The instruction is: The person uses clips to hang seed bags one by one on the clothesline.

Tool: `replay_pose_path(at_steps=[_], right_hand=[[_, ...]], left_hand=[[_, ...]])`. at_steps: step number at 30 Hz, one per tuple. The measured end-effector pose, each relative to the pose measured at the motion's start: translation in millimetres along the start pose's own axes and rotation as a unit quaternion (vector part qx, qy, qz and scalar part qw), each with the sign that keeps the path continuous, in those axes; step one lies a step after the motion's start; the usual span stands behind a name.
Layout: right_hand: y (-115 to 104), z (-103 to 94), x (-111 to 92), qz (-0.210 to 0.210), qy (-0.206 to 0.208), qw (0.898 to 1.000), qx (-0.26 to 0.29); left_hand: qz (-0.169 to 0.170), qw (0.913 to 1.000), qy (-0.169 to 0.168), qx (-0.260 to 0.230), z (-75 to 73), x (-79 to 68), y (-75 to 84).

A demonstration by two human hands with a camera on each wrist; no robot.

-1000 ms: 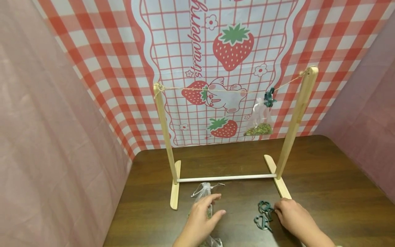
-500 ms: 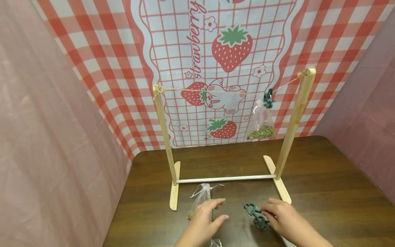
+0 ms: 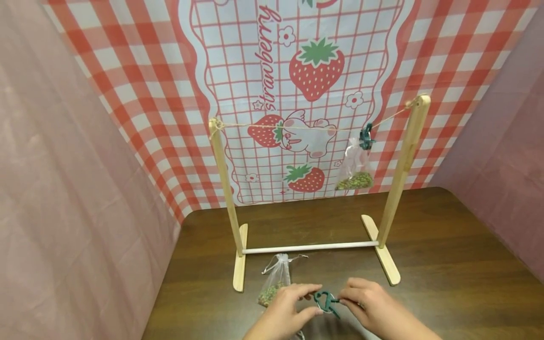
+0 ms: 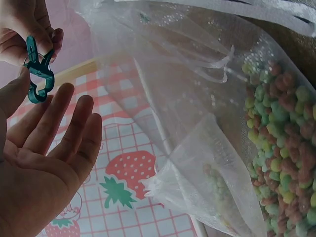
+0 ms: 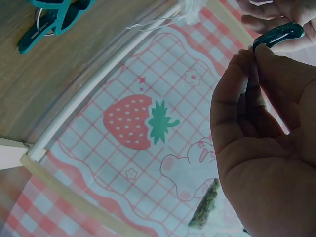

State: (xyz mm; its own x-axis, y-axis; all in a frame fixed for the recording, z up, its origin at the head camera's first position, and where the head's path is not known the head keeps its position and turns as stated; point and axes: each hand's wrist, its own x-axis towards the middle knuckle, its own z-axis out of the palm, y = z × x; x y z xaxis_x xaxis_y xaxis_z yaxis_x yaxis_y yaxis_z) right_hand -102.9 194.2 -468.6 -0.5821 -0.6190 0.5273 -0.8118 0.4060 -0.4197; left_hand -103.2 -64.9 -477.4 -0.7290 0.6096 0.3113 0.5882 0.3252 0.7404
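Observation:
My right hand [image 3: 367, 302] pinches a green plastic spring clip [image 3: 326, 302] by its handle end, low above the table. My left hand [image 3: 286, 309] faces it, thumb and fingers apart, with the clip's far end between them; whether they touch it I cannot tell. In the left wrist view, the fingers of the left hand [image 4: 49, 158] are spread and nearly straight beside the clip [image 4: 40, 74]. Next to that hand lies a sheer white drawstring bag [image 3: 272, 288] holding small green and brown pieces. Another green clip [image 5: 54, 19] lies on the table in the right wrist view.
A wooden stand [image 3: 399, 174] with a white crossbar [image 3: 310, 247] carries a string [image 3: 255, 125] between its posts. From the string's right part hangs a similar filled bag [image 3: 356, 167] on a green clip [image 3: 367, 137]. Behind is a strawberry-print cloth [image 3: 316, 71].
My right hand has lifted a clip off the table and carried it left to the left hand. The left hand has shifted slightly right towards it.

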Motion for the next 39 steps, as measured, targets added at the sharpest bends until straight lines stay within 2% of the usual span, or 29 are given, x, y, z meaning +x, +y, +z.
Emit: replay_pose_path(at_steps=[9, 13, 18, 21, 27, 34, 39], right_hand=[[-0.2, 5.9, 3.7, 0.001, 0.011, 1.000, 0.018], [-1.0, 9.6, 4.9, 0.007, 0.022, 0.997, 0.068], [-4.6, 12.9, 4.1, 0.029, 0.003, 0.992, 0.121], [-5.8, 14.7, 3.9, 0.039, 0.002, 0.993, 0.112], [-2.6, 17.5, 4.4, 0.011, 0.049, 0.996, 0.072], [2.0, 18.7, 3.3, -0.001, 0.051, 0.996, 0.076], [6.3, 22.0, 3.9, -0.028, 0.080, 0.994, 0.072]], left_hand=[[0.015, 0.9994, 0.016, 0.025, -1.0, -2.2, -0.9], [0.015, 0.9990, 0.033, 0.025, -0.4, -2.3, -2.6], [0.002, 0.9987, 0.047, 0.022, 0.0, -3.7, -3.7], [0.000, 0.9982, 0.057, 0.019, 0.3, -4.2, -3.8], [0.016, 0.9959, 0.083, 0.033, 1.7, -4.2, -5.1], [0.024, 0.9937, 0.101, 0.042, 1.1, -5.4, -6.4], [0.032, 0.9873, 0.135, 0.077, 1.3, -7.3, -5.4]])
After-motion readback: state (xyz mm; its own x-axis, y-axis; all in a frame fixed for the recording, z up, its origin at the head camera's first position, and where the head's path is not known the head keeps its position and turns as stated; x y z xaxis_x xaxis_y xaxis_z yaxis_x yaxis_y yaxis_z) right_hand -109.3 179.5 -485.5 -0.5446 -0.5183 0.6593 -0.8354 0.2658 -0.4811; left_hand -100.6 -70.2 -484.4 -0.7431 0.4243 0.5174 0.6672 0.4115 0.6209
